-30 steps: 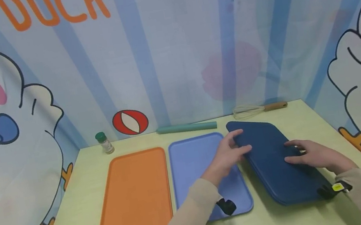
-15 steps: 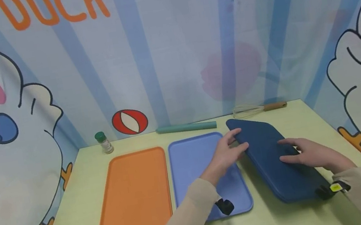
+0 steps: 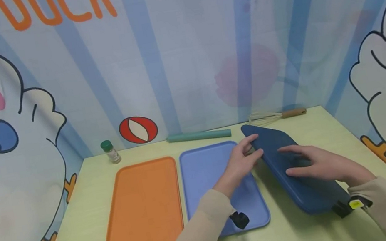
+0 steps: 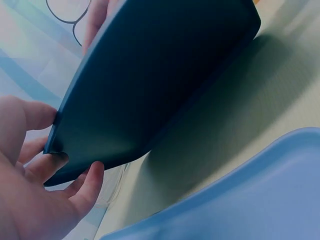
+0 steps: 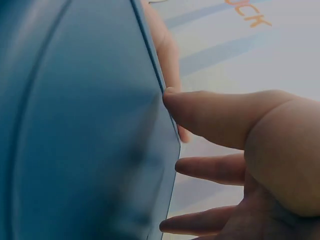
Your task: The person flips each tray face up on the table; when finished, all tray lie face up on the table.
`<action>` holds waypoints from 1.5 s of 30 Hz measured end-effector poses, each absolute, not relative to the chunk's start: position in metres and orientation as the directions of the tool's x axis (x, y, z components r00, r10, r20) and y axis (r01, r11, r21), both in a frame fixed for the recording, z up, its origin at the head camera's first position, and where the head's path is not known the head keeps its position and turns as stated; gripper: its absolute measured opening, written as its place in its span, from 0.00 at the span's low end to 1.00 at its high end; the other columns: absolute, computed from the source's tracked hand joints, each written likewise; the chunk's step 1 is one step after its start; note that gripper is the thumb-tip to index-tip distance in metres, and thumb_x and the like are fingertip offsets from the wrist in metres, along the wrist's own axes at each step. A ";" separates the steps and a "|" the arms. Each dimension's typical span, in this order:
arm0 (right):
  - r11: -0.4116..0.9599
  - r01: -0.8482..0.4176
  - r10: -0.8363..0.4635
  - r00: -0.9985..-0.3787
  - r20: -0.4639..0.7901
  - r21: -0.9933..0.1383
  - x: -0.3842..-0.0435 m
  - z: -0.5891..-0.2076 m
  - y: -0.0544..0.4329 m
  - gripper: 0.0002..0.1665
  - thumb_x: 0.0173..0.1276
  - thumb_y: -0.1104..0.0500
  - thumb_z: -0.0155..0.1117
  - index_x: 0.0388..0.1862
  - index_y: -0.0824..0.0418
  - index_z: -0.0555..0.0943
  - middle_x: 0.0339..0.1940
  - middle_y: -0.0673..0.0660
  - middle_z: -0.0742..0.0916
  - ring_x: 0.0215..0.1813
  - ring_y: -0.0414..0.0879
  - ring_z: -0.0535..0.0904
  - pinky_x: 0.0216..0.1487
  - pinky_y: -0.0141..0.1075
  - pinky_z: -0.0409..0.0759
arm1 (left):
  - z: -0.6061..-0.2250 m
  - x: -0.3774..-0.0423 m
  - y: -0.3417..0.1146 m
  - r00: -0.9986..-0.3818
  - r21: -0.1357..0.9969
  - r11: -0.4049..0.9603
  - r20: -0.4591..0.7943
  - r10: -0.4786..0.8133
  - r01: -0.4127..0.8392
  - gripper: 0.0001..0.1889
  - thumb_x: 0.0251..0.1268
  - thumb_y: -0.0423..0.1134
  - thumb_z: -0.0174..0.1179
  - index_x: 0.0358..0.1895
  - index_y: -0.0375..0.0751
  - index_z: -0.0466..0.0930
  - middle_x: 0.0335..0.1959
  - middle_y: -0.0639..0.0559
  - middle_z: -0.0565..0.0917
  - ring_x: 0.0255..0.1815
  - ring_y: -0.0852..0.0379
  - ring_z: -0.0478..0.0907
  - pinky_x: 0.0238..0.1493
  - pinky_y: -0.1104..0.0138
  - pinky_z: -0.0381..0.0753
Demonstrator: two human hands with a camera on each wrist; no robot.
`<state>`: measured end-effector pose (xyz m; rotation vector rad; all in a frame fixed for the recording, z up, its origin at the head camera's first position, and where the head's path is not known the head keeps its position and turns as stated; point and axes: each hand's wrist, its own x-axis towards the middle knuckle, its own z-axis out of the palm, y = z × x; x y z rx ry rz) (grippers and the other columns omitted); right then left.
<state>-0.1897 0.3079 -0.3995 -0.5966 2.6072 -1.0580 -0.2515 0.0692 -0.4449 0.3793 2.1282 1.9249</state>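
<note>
A dark blue tray stands tilted over the right of the table, its far end raised. Up at its far left edge, my left hand holds the rim between thumb and fingers. The left wrist view shows those fingers bent at the corner of the tray. My right hand lies across the tray's upper face with fingers fairly straight. In the right wrist view the thumb touches the tray close to its edge, and fingertips are right at that edge. The tray's right side is partly hidden behind this hand.
A light blue tray lies under the left forearm, with an orange tray to its left. Along the back are a green-capped spice jar, a teal rod and a whisk, before a printed curtain.
The dark blue tray has tipped more steeply, its far corner rising slightly. My right hand has slid leftward over its face, while my left hand keeps its hold and shifts slightly.
</note>
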 end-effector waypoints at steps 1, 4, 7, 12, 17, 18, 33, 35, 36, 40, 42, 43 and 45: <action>0.646 -0.282 -0.472 -0.878 -0.081 -0.710 -0.189 -0.398 0.306 0.41 0.78 0.47 0.66 0.81 0.65 0.65 0.79 0.72 0.70 0.77 0.76 0.64 0.70 0.69 0.69 | -0.445 -0.252 0.069 -0.936 0.995 0.092 -0.002 0.353 0.033 0.26 0.77 0.40 0.64 0.75 0.58 0.76 0.78 0.47 0.72 0.78 0.49 0.70 0.58 0.55 0.86; 0.635 -0.303 -0.482 -0.874 -0.058 -0.710 -0.186 -0.394 0.301 0.41 0.79 0.48 0.66 0.80 0.66 0.65 0.78 0.72 0.70 0.77 0.76 0.65 0.70 0.69 0.70 | -0.444 -0.251 0.068 -0.935 0.995 0.084 0.013 0.354 0.046 0.26 0.77 0.40 0.64 0.75 0.58 0.76 0.77 0.48 0.73 0.72 0.49 0.77 0.59 0.56 0.85; 0.629 -0.302 -0.483 -0.874 -0.056 -0.717 -0.182 -0.389 0.296 0.42 0.78 0.48 0.66 0.80 0.67 0.63 0.79 0.72 0.70 0.77 0.76 0.64 0.70 0.69 0.70 | -0.443 -0.251 0.067 -0.937 0.995 0.089 0.020 0.348 0.054 0.26 0.77 0.41 0.65 0.74 0.59 0.76 0.75 0.48 0.75 0.64 0.51 0.82 0.58 0.57 0.85; 0.622 -0.322 -0.513 -0.856 -0.061 -0.714 -0.177 -0.380 0.287 0.44 0.78 0.46 0.67 0.82 0.65 0.61 0.81 0.71 0.67 0.79 0.76 0.60 0.70 0.70 0.70 | -0.439 -0.249 0.065 -0.938 0.994 0.090 0.032 0.345 0.067 0.27 0.76 0.42 0.66 0.75 0.59 0.76 0.75 0.49 0.76 0.66 0.53 0.81 0.57 0.57 0.85; 0.642 -0.398 -0.565 -0.824 -0.053 -0.655 -0.172 -0.374 0.280 0.42 0.76 0.42 0.67 0.80 0.59 0.66 0.79 0.66 0.72 0.78 0.70 0.67 0.68 0.65 0.74 | -0.436 -0.249 0.064 -0.936 0.990 0.113 0.042 0.349 0.086 0.27 0.75 0.44 0.66 0.75 0.60 0.75 0.76 0.50 0.75 0.71 0.51 0.77 0.60 0.56 0.84; 0.646 -0.402 -0.571 -0.818 -0.062 -0.649 -0.171 -0.373 0.279 0.42 0.76 0.41 0.67 0.80 0.58 0.67 0.78 0.65 0.73 0.78 0.70 0.67 0.68 0.66 0.74 | -0.436 -0.249 0.064 -0.937 0.988 0.123 0.042 0.347 0.090 0.27 0.75 0.45 0.67 0.75 0.61 0.75 0.76 0.50 0.75 0.72 0.51 0.76 0.62 0.55 0.83; 0.716 -0.474 -0.588 -0.805 -0.076 -0.512 -0.166 -0.362 0.268 0.32 0.69 0.54 0.73 0.71 0.53 0.78 0.59 0.57 0.86 0.78 0.77 0.61 0.52 0.51 0.81 | -0.430 -0.246 0.068 -0.941 0.975 0.188 0.049 0.335 0.118 0.28 0.75 0.53 0.65 0.76 0.65 0.74 0.77 0.53 0.74 0.77 0.51 0.71 0.72 0.49 0.75; 0.721 -0.465 -0.574 -0.816 -0.067 -0.514 -0.165 -0.360 0.267 0.32 0.69 0.57 0.72 0.71 0.54 0.78 0.44 0.50 0.86 0.79 0.76 0.62 0.41 0.41 0.77 | -0.429 -0.246 0.068 -0.936 0.974 0.183 0.064 0.347 0.134 0.28 0.76 0.54 0.64 0.76 0.66 0.73 0.78 0.54 0.72 0.77 0.51 0.70 0.73 0.49 0.74; 0.724 -0.461 -0.567 -0.822 -0.061 -0.513 -0.164 -0.359 0.267 0.32 0.68 0.58 0.72 0.71 0.54 0.78 0.38 0.47 0.84 0.78 0.75 0.63 0.36 0.38 0.75 | -0.429 -0.246 0.068 -0.932 0.973 0.179 0.074 0.354 0.146 0.28 0.76 0.54 0.64 0.77 0.65 0.72 0.78 0.55 0.72 0.77 0.51 0.70 0.73 0.50 0.74; 0.733 -0.447 -0.539 -0.842 -0.037 -0.512 -0.161 -0.351 0.267 0.30 0.68 0.61 0.69 0.70 0.55 0.80 0.45 0.51 0.87 0.41 0.51 0.87 0.27 0.34 0.70 | -0.427 -0.247 0.067 -0.913 0.967 0.165 0.118 0.390 0.195 0.29 0.77 0.55 0.62 0.78 0.69 0.69 0.79 0.60 0.69 0.78 0.51 0.70 0.75 0.51 0.72; 0.732 -0.443 -0.531 -0.847 -0.027 -0.518 -0.159 -0.348 0.266 0.29 0.69 0.62 0.68 0.69 0.55 0.80 0.51 0.54 0.88 0.20 0.39 0.73 0.27 0.34 0.70 | -0.426 -0.248 0.067 -0.903 0.965 0.156 0.131 0.409 0.211 0.30 0.77 0.56 0.62 0.78 0.72 0.67 0.80 0.63 0.68 0.78 0.52 0.69 0.76 0.50 0.71; 0.731 -0.440 -0.528 -0.849 -0.022 -0.521 -0.158 -0.346 0.266 0.29 0.69 0.63 0.68 0.69 0.55 0.80 0.55 0.57 0.87 0.15 0.35 0.63 0.27 0.34 0.70 | -0.426 -0.248 0.067 -0.899 0.965 0.150 0.134 0.417 0.214 0.29 0.77 0.57 0.62 0.78 0.75 0.67 0.80 0.65 0.67 0.78 0.52 0.69 0.76 0.49 0.70; 0.722 -0.441 -0.525 -0.851 -0.007 -0.533 -0.156 -0.343 0.266 0.29 0.69 0.64 0.67 0.69 0.56 0.80 0.60 0.59 0.86 0.14 0.34 0.57 0.26 0.33 0.70 | -0.426 -0.249 0.067 -0.891 0.968 0.125 0.143 0.432 0.216 0.29 0.77 0.57 0.62 0.77 0.78 0.65 0.81 0.67 0.64 0.79 0.52 0.67 0.77 0.48 0.68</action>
